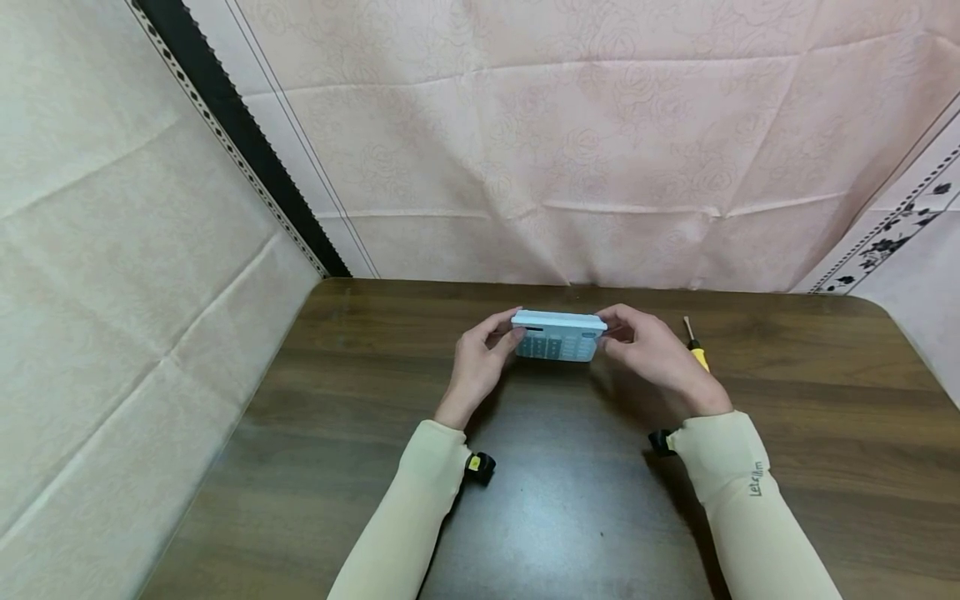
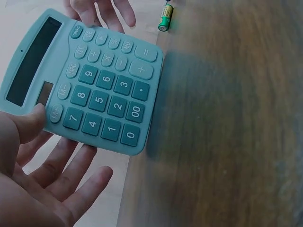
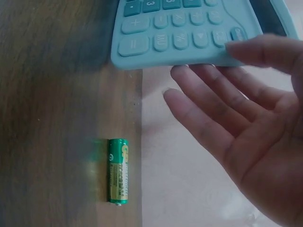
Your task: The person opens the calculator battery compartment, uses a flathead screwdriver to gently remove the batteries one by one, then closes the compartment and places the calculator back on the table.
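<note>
A light blue calculator [image 1: 557, 337] is held up off the wooden table between both hands, its keys facing the person. My left hand [image 1: 480, 362] pinches one short side, the thumb on the front beside the M+ key in the left wrist view. On the opposite side my right hand [image 1: 651, 350] grips the edge, thumb on the front and fingers behind, as the right wrist view shows. The calculator's display [image 2: 34, 61] looks dark and blank. A green battery [image 3: 118, 172] lies on the table near the right hand; in the head view it cannot be seen.
A screwdriver [image 1: 697, 353] with a yellow and black handle lies just beyond the right wrist, partly hidden by it. The brown wooden table [image 1: 300, 483] ends at a pale patterned cloth [image 1: 600, 167] behind; another pale cloth [image 1: 112, 275] hangs at the left.
</note>
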Action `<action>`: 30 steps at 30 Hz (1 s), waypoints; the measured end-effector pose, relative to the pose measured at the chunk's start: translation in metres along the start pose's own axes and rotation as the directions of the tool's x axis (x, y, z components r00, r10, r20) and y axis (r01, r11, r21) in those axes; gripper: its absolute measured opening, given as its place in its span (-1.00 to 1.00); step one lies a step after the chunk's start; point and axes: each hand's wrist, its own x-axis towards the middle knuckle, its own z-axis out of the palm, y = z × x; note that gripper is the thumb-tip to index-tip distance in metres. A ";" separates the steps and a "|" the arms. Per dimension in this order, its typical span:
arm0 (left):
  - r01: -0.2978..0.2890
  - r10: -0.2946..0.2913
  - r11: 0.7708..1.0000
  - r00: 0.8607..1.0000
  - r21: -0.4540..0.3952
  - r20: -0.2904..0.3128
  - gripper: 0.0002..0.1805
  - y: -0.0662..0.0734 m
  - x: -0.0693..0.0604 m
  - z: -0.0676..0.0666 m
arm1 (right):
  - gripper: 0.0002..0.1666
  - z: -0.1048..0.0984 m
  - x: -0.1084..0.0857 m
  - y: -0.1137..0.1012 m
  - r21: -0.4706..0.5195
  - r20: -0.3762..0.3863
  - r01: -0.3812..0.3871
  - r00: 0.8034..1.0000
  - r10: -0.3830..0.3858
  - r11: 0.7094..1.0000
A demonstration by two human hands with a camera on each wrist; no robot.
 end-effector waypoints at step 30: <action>0.069 -0.069 0.996 0.998 -0.047 -0.005 -0.58 -0.002 -0.001 0.004 | -0.47 0.015 0.009 0.003 0.212 0.004 -0.102 0.995 0.104 0.972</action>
